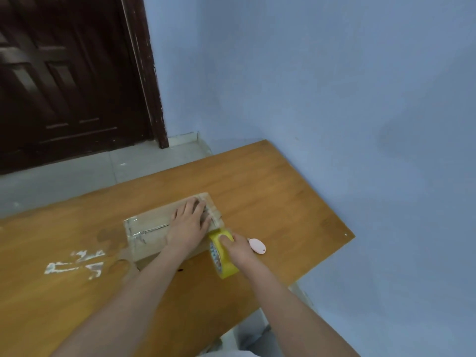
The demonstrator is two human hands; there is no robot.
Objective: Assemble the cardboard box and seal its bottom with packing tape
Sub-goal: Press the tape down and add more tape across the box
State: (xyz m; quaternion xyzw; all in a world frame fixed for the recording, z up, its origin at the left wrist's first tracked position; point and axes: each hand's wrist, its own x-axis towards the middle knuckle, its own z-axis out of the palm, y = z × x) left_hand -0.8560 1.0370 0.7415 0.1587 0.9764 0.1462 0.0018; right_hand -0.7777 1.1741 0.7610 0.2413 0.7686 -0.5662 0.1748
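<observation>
Two bare forearms, no sleeves.
We note the left hand (pixel 189 222) and right hand (pixel 238 249) ungloved, no rings, watch or wristband showing; a pale garment edge sits lowest in view.

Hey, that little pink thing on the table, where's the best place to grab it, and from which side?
Probably pinch the pink thing across its narrow width from above. It lies flat on the table, an elongated oval, with open space on its right; the right hand and tape roll crowd its left.
</observation>
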